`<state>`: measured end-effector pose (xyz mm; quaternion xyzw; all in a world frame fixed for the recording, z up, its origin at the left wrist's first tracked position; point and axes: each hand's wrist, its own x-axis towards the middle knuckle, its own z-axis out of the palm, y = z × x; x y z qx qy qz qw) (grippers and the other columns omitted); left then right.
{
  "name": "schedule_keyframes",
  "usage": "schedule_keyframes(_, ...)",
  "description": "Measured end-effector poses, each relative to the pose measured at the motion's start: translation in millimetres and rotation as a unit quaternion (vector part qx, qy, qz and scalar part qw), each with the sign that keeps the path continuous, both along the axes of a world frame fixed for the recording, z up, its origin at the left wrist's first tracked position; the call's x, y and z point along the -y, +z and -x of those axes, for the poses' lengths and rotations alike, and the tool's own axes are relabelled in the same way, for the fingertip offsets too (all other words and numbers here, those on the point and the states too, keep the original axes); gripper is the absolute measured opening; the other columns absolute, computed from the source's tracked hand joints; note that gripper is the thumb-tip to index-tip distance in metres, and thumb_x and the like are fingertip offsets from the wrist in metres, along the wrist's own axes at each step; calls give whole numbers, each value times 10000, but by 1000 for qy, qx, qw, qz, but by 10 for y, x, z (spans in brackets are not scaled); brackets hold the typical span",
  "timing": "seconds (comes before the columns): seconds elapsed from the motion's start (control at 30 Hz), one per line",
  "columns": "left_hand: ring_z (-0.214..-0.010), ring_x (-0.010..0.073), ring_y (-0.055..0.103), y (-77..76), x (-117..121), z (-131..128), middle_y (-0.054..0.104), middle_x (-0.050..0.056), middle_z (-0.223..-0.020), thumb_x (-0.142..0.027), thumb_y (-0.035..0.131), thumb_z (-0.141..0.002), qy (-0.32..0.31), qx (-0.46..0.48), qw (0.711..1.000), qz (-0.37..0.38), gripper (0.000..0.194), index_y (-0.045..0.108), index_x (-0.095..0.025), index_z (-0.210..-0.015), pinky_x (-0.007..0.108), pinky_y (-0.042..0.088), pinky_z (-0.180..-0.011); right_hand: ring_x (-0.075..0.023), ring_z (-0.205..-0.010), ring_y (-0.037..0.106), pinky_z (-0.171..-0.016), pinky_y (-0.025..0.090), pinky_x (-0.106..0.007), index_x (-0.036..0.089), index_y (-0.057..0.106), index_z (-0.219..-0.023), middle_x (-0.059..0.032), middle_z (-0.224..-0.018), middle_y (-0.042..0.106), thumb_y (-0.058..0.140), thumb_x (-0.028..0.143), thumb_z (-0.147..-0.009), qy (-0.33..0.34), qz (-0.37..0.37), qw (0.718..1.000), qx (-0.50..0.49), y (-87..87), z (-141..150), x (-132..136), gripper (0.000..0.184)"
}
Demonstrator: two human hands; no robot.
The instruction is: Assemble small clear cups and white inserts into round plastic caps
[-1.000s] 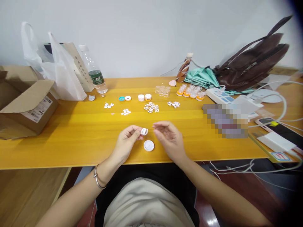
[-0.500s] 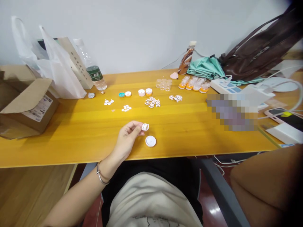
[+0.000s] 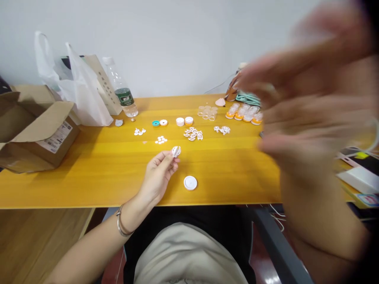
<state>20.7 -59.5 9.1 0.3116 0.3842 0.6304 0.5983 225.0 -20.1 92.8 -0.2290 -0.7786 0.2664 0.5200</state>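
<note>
My left hand [image 3: 158, 173] pinches a small white plastic part [image 3: 176, 151] with openwork sides between thumb and fingers, held above the table. Below it, to the right, a round white plastic cap [image 3: 190, 183] lies on the wood. My right hand [image 3: 314, 90] is raised close to the camera at the right; motion smears its fingers, so its grip cannot be made out. Beyond the left hand lie small white discs [image 3: 161, 140] and a cluster of white openwork pieces [image 3: 193, 134].
At the left stand a cardboard box [image 3: 44, 138], a white plastic bag [image 3: 85, 98] and a water bottle [image 3: 124, 94]. Farther back are round caps [image 3: 180, 121], clear cups [image 3: 207, 113] and orange-based clear pieces [image 3: 242, 112]. A phone [image 3: 364, 159] lies at the right.
My right hand has swung up from the lower right to near the camera. My left hand still holds the white part, now turned differently. The view has shifted slightly.
</note>
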Motion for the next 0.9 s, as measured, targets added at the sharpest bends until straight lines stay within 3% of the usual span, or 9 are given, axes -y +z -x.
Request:
schedule_keyframes(0.1,-608,40,505,132,-64,-59,570,-6,-700,-235,677,-712,21,-1,999,-31,135,605,-132,-761,129,434,-594,-156,-850,595,-763,468,-288,278,576,-1023,13,-928,608,734,319,-657,22,0,999,39,-64,228,-147,401)
schedule_keyframes(0.23,-611,48,492,215,-192,-151,561,-11,-689,-258,666,-718,3,-18,997,-81,138,591,-142,-716,143,433,-611,-128,-713,567,-665,489,-271,218,585,-944,0,-789,596,730,361,-659,45,34,997,56,-322,441,-337,350)
schedule_keyframes(0.43,-617,71,503,157,-349,-147,563,-13,-663,-303,644,-748,-74,-111,980,-148,162,596,-151,-719,178,424,-626,-106,-670,545,-663,494,-267,192,567,-819,4,-749,570,663,340,-732,64,88,994,10,-523,384,-380,197)
schedule_keyframes(0.53,-653,96,530,133,-377,-59,576,2,-682,-318,576,-808,-80,-225,952,-192,181,605,-154,-739,208,438,-665,-106,-692,561,-688,505,-269,190,566,-823,-1,-779,586,661,310,-731,93,119,989,-4,-572,364,-386,179)
schedule_keyframes(0.63,-719,116,550,112,-394,47,603,30,-796,-292,558,-822,-14,-327,913,-242,157,625,-171,-895,234,443,-720,-107,-729,588,-734,513,-274,189,586,-841,-5,-819,616,666,295,-723,117,156,981,-7,-633,373,-403,178)
schedule_keyframes(0.7,-743,122,559,102,-415,102,610,49,-898,-263,606,-784,13,-361,890,-279,239,618,-192,-1013,249,444,-750,-111,-746,609,-757,515,-282,189,604,-848,-3,-821,636,680,303,-706,133,192,972,0,-671,385,-404,197)
schedule_keyframes(0.77,-745,128,562,103,-446,141,615,58,-921,-240,658,-736,-9,-382,871,-310,307,633,-202,-1040,260,448,-760,-118,-747,628,-763,519,-291,185,620,-829,-1,-804,655,695,314,-687,147,228,963,5,-698,393,-394,206)
schedule_keyframes(0.9,-747,136,568,121,-506,176,636,52,-851,-221,694,-695,-46,-406,845,-345,267,690,-216,-962,268,461,-746,-133,-769,648,-779,522,-308,182,648,-823,-8,-811,682,700,302,-684,161,258,952,0,-712,384,-378,191)
